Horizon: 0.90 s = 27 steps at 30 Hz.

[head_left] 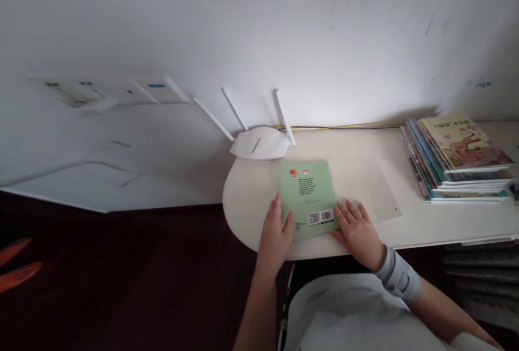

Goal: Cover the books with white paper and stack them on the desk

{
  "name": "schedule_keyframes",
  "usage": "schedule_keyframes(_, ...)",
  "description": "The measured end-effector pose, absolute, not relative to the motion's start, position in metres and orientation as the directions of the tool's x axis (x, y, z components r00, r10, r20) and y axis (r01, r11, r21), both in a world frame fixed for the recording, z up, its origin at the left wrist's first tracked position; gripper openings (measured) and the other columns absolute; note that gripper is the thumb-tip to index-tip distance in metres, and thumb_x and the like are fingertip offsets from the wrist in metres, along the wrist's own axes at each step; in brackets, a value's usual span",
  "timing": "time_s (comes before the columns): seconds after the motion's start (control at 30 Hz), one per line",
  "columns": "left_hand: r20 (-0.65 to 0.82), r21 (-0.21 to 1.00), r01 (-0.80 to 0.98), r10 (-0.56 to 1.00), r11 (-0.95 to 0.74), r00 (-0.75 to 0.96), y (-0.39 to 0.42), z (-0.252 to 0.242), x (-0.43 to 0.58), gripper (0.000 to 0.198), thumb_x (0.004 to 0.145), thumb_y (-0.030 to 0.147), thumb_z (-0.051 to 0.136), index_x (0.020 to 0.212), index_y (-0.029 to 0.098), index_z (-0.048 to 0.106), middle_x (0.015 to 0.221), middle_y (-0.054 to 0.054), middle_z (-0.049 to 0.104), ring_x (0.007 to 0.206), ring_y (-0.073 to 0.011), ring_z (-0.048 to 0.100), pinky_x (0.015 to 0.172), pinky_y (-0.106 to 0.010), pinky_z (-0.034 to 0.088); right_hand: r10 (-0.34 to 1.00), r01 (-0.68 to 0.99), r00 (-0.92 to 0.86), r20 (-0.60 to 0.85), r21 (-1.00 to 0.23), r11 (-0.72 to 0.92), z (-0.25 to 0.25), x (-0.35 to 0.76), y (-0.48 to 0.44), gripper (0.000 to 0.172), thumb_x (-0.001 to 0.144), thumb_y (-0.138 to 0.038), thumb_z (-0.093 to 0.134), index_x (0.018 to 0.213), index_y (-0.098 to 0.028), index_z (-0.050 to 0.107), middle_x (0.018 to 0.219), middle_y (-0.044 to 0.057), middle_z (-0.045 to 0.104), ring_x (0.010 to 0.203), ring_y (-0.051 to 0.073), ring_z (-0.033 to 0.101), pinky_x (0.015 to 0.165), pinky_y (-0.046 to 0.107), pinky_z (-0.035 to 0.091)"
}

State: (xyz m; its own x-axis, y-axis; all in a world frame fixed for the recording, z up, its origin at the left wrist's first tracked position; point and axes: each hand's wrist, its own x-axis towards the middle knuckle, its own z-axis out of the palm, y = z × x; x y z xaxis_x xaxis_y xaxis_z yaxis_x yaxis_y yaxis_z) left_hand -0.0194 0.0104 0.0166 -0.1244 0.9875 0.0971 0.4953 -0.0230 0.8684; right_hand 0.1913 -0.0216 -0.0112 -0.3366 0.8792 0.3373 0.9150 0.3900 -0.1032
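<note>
Plainly, fingers: those of the left hand [274, 232] are spread and laid on the left edge of the green book [308, 197], the thumb resting on the cover; nothing is clasped.
Right fingers: those of the right hand [358, 230] are stretched flat, pressed at the book's lower right corner, open rather than curled.
Hold: the book is steadied from both sides, seemingly so that it is kept flat and square.
Book: laid back cover up, barcode toward the person, near the rounded front edge of the white table [425, 221].
Wrist: a grey band [396, 276] is worn on the right forearm.
Beside: a pale sheet [368, 189] is partly tucked under the book's right side.
Behind: a white router [259, 143] is set against the wall, aerials tilted.
Far right: a stack of picture books [458, 164] is piled well apart.
</note>
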Motion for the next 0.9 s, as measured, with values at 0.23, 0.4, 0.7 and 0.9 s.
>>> schedule_keyframes(0.23,0.307,0.945,0.12,0.952,-0.306,0.012,-0.006,0.039,0.019,0.071,0.085,0.036,0.052,0.144,0.027,0.013,0.145,-0.01,0.035,0.132,-0.0228,0.034,0.103,-0.038,0.037,0.874,0.91,-0.307,0.377,-0.152,0.385,-0.005,0.189,-0.019,0.04,0.088,-0.035,0.05,0.121,-0.012,0.054,0.122,0.012,0.058,0.117,0.026,0.049,0.098,0.04,0.037)
schedule_keyframes(0.4,0.574,0.606,0.52,0.784,-0.602,0.237,0.006,0.025,0.059,0.069,0.088,0.014,0.04,0.145,0.025,0.002,0.152,-0.011,0.015,0.138,-0.0226,0.017,0.11,-0.043,0.026,0.907,0.95,-0.212,0.364,-0.142,0.279,-0.002,0.222,-0.013,0.042,0.091,-0.036,0.042,0.123,-0.011,0.053,0.128,0.015,0.053,0.121,0.024,0.046,0.099,0.041,0.036)
schedule_keyframes(0.7,0.428,0.195,0.675,0.681,-0.712,0.595,0.015,0.011,0.102,0.042,0.087,0.008,0.039,0.124,0.021,0.052,0.139,-0.009,0.044,0.136,-0.0352,0.016,0.099,-0.059,0.034,0.951,0.998,-0.051,0.304,-0.019,0.059,-0.02,0.274,-0.013,0.048,0.09,-0.033,0.042,0.128,-0.003,0.047,0.134,0.02,0.045,0.126,0.028,0.04,0.102,0.042,0.032)
schedule_keyframes(0.9,0.293,0.141,0.775,0.774,-0.616,0.562,0.006,0.013,0.114,0.034,0.088,0.013,0.04,0.115,0.019,0.058,0.14,-0.013,0.042,0.133,-0.0383,0.025,0.095,-0.066,0.033,0.94,0.996,-0.051,0.337,-0.053,0.073,-0.018,0.274,-0.011,0.043,0.09,-0.03,0.043,0.124,-0.005,0.051,0.131,0.018,0.05,0.123,0.027,0.044,0.1,0.04,0.036)
